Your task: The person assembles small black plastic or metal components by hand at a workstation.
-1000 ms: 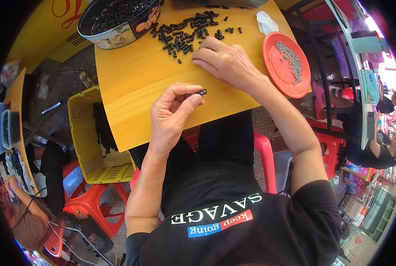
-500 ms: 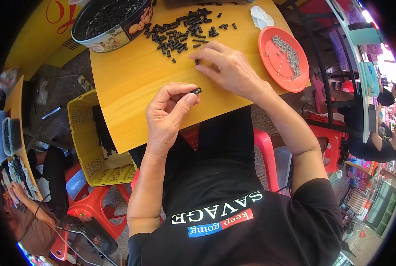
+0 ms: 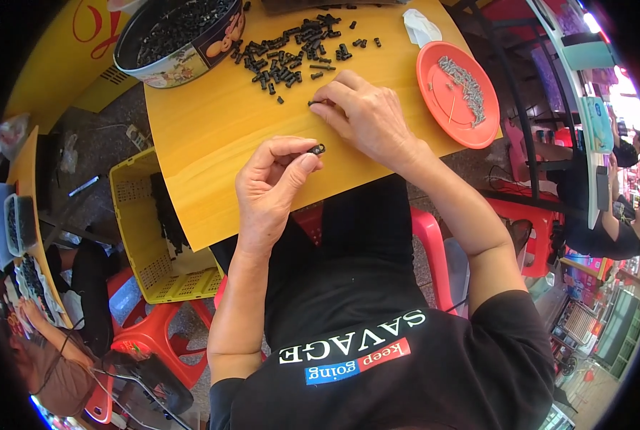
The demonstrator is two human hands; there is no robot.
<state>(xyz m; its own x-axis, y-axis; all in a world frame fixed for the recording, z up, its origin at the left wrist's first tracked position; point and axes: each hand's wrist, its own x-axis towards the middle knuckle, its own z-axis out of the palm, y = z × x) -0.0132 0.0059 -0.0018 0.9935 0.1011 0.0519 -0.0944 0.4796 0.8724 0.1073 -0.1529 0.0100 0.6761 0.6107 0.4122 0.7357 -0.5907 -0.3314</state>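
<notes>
Between the thumb and forefinger of my left hand (image 3: 271, 180) is a small black plastic part (image 3: 317, 150), held just above the near side of the yellow table (image 3: 212, 154). My right hand (image 3: 368, 116) is farther forward and to the right, its thumb and forefinger pinched on another small black part (image 3: 312, 103); most of that piece is hidden by the fingertips. Beyond both hands lies a loose pile of black plastic parts (image 3: 285, 61). To the right, a red plate (image 3: 434, 107) holds many small grey metal pieces, probably screws, and a thin stick.
An oval tin (image 3: 183, 70) full of black parts stands at the table's far left. Crumpled white tissue (image 3: 422, 27) lies behind the plate. A yellow crate (image 3: 137, 236) and a red stool (image 3: 166, 337) are on the left; another person's hand (image 3: 36, 315) is at a side table.
My right hand has closed its fingers on a black part and shifted slightly left and down. My left hand stays nearly in place, still pinching its part.
</notes>
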